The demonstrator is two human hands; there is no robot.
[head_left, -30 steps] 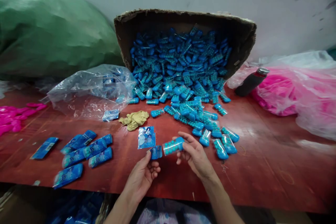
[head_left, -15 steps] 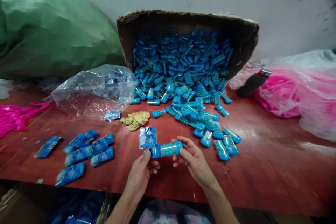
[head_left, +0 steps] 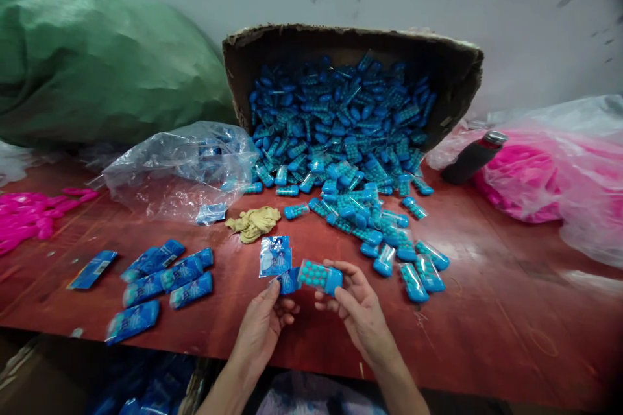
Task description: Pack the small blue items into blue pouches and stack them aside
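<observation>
At the near edge of the desk (head_left: 487, 337), your left hand (head_left: 263, 331) pinches a small blue sleeve (head_left: 289, 282) between thumb and fingertips, its mouth facing right. Just right of it, almost touching, your right hand (head_left: 363, 314) grips a clear tube of teal beads (head_left: 320, 276) by its blue-capped end, long axis running left-right, its free end toward the sleeve.

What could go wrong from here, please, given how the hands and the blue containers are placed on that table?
The right hand pinches a blue capsule container by its fingertips only, so it might slip. The left hand holds a small blue sleeve whose narrow mouth could crease or tear. The tipped cardboard box has spilled a loose pile close to the hands, and a nudge may roll pieces off the table.
</observation>
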